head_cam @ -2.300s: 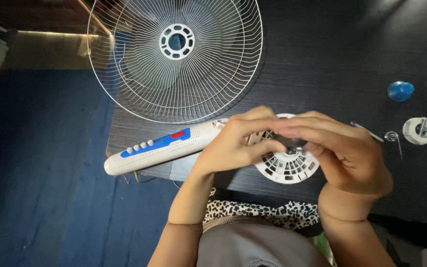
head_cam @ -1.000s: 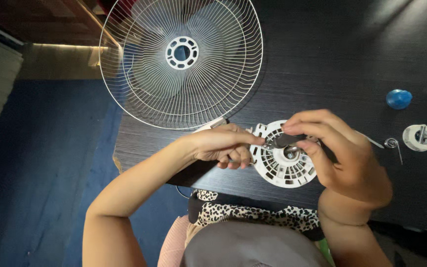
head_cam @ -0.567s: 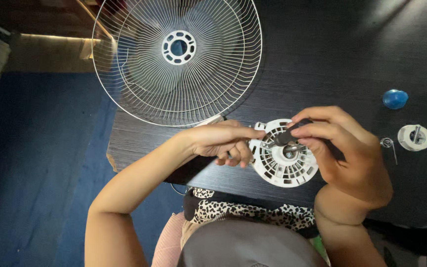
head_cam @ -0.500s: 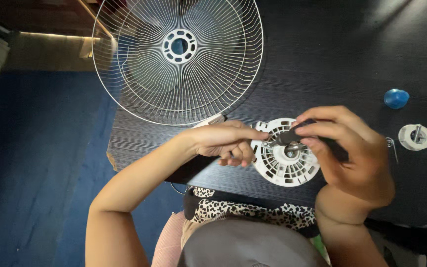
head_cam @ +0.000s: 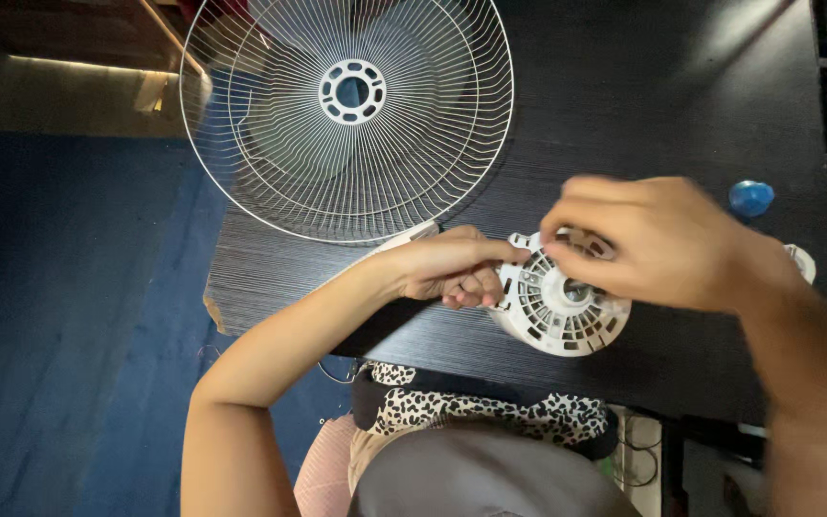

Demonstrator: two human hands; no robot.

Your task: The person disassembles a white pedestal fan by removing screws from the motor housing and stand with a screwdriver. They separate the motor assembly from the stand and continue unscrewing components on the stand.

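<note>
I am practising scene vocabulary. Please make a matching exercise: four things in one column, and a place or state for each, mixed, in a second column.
1. wire fan guard
2. white vented motor cover
3. blue cap
4. right hand

a. gripped at its left edge by the left hand
b. small, near the table's right edge
c. blurred, over the cover
d. overhanging the table's far left edge

Pairs: 1-d, 2-a, 3-b, 4-c

both hands [head_cam: 452, 268] on white vented fan housing [head_cam: 559, 311]
</note>
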